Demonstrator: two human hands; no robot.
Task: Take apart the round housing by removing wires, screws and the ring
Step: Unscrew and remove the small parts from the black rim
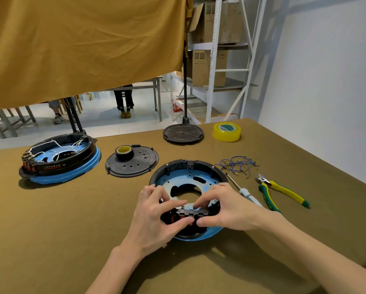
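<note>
Near the screwdriver (244,190), just to its left on the olive cloth tabletop (50,230), sits the round housing (186,177): a stiff black plastic ring over a blue rim, likely light but awkward, best held by its wall. Both the left hand (156,217) and the right hand (226,206) pinch the small terminal block (191,213) at its near edge, fingers curled.

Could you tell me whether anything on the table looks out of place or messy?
Mostly orderly. Only the blue wires lie in a loose tangle right of the round housing, and a black tape roll sits on a removed black cover.
</note>
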